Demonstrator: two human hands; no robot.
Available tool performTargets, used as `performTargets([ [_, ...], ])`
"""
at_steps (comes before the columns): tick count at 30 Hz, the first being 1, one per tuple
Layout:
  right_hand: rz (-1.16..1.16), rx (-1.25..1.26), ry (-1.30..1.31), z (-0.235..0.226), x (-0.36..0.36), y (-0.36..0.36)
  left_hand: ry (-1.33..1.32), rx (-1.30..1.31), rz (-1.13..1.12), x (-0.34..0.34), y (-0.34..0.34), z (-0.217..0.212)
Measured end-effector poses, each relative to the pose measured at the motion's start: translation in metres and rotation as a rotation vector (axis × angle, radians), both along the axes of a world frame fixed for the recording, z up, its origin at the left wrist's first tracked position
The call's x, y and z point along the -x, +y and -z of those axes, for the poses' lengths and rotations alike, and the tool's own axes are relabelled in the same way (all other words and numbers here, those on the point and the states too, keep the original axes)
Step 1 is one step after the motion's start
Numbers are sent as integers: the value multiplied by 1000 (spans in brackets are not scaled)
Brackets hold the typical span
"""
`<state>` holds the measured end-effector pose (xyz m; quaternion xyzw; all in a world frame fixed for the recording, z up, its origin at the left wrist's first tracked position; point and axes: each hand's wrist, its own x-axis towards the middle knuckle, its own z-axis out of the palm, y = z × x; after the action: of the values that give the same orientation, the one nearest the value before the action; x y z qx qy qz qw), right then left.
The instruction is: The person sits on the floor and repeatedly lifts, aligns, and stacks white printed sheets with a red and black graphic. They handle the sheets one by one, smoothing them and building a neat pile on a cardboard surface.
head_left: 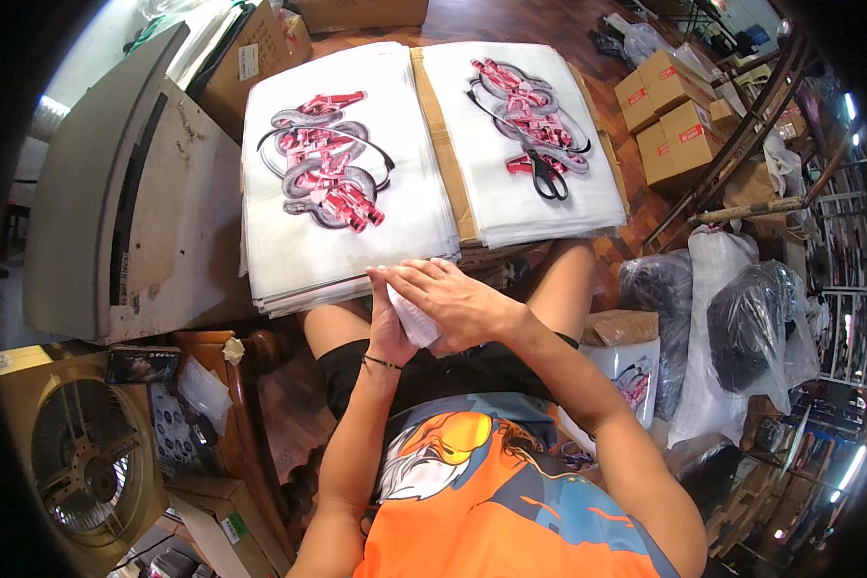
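In front of my lap, my left hand (386,326) and my right hand (458,306) are pressed toward each other, with a pale whitish bundle (416,319) between the palms. It looks like cloth or soft film, but its kind cannot be made out. The right fingers lie across the left fingertips, at the near edge of the left stack of white printed sheets (270,252). Both that stack and the right stack of sheets (588,207) carry a pink and grey snake print. Black-handled scissors (550,183) lie on the right stack.
Cardboard (443,144) shows between and under the stacks. A grey-and-white panelled box (178,212) stands to the left, above a fan (91,462). Brown cartons (679,135) are piled at the far right. Plastic-wrapped bundles (713,328) stand beside my right knee.
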<state>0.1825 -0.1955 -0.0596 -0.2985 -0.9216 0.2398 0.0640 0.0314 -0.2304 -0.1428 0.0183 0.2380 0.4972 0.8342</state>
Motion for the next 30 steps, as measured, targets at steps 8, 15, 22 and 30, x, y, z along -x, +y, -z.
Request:
performTargets([
  [8,22,3,65,-2,-1,-4,135,-22,-35,-11,-6,-13],
  [15,31,20,39,-4,-2,-4,102,-6,-31,-10,-5,-11],
  [22,39,-48,28,-2,-2,-4,115,-14,-64,-14,-7,-9],
  [30,38,-25,22,-4,-1,-3,112,-64,-64,-11,-7,-2],
])
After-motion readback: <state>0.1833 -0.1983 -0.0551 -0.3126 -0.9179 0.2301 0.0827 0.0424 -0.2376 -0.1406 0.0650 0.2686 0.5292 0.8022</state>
